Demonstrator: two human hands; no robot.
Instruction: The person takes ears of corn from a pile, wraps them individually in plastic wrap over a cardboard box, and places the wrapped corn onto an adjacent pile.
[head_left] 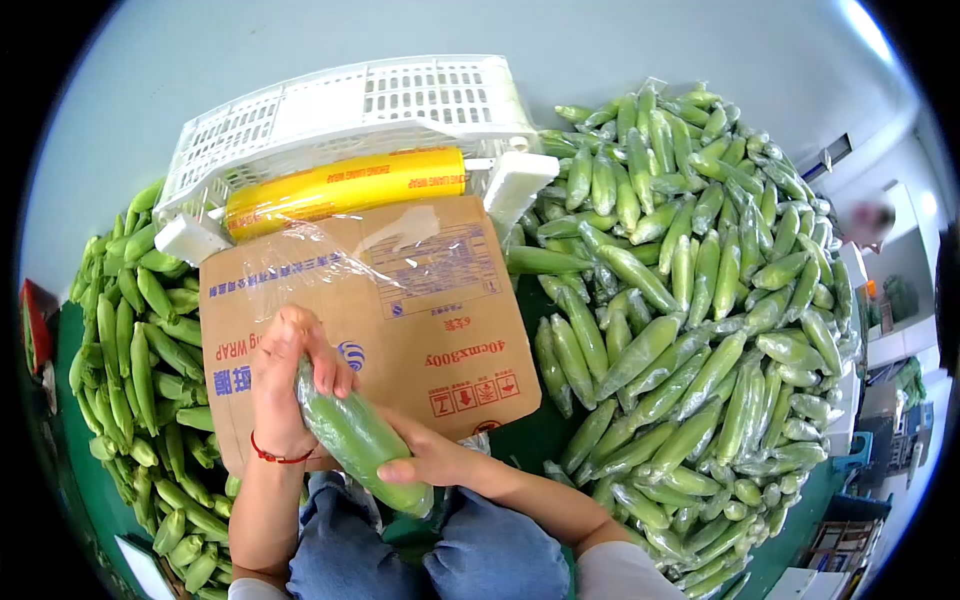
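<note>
An ear of corn (pixel 365 440) in its green husk, covered in clear film, slants over the front of a cardboard box (pixel 300 290). My left hand (pixel 290 375) is closed around its upper end, near the middle of the box. My right hand (pixel 430 455) grips its lower end from the right side, thumb lying on top. Beyond the hands, a yellow roll of cling wrap (pixel 345 190) rests on a bar between two white holders. A loose sheet of clear film (pixel 330 265) spreads from the roll over the box toward my left hand.
Unwrapped corn (pixel 150 350) is heaped on the left. A large pile of film-wrapped corn (pixel 690 300) fills the right side. Behind the roll stands a white plastic crate (pixel 330 105). Shelving and another person, blurred, show at the far right.
</note>
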